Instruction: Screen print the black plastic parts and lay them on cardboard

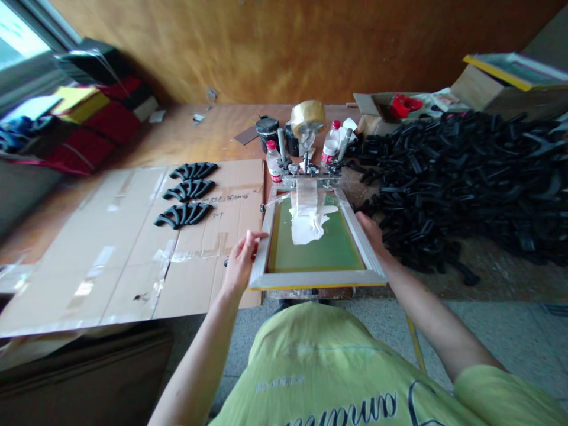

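A metal-framed green mesh printing screen (317,279) lies flat at centre frame, hinged at its far end. The curled left hand (239,263) touches its left side nearer the person; the right hand (370,234) rests further along its right side. Whether either grips cannot be told.

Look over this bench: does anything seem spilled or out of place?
Yes: thick white paste lies in an uneven smear across the green mesh of the framed screen, looking spilled rather than spread evenly.
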Tool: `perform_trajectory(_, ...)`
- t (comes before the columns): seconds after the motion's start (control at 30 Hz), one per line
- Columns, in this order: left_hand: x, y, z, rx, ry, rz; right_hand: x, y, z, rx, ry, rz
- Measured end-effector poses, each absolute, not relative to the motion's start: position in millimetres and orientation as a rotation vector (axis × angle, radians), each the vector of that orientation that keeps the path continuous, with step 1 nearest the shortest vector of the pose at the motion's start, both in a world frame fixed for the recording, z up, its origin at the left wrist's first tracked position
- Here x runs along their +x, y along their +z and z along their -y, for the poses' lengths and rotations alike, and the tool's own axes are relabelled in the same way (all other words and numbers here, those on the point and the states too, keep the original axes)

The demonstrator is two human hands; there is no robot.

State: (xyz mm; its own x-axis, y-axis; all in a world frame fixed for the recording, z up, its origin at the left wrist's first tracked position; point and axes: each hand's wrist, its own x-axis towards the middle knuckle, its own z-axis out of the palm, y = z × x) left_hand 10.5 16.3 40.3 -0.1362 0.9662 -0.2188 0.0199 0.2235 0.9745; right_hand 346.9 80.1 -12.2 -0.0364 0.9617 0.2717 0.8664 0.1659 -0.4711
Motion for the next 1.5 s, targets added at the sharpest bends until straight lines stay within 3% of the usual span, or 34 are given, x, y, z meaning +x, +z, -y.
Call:
perform_trajectory(0.1,9,-11,1,0.995,0.968,-1.490,340,14,-105,-1.725,0.146,1.880)
perform_trajectory(0.27,10,-63,-1,1.051,0.878,-1.616,268,38,-126,-1.478,0.113,2.369)
perform_trajectory(0.43,8,-70,-4,1.077,0.869,-1.622,251,22,-99,-1.486,0.258,2.733)
perform_trajectory(0.6,8,-71,-2,1.056,0.878,-1.614,277,19,-73,-1.098,0.290,2.995)
perform_trajectory(0.87,11,-57,-1,0.986,0.939,-1.524,266,11,-64,-1.250,0.191,2.840)
perform_trajectory(1.0,10,-59,0,0.953,0.934,-1.491,268,4,-51,-1.170,0.313,2.852)
perform_trajectory(1.13,6,-44,-1,0.984,0.928,-1.492,258,26,-84,-1.337,0.338,2.586)
perform_trajectory(1.33,6,28,-15,0.890,1.075,-1.365,291,60,-160,-1.542,0.260,2.107)
perform_trajectory(1.5,24,91,-62,1.004,1.455,-1.209,360,29,-171,-1.817,0.338,1.687)
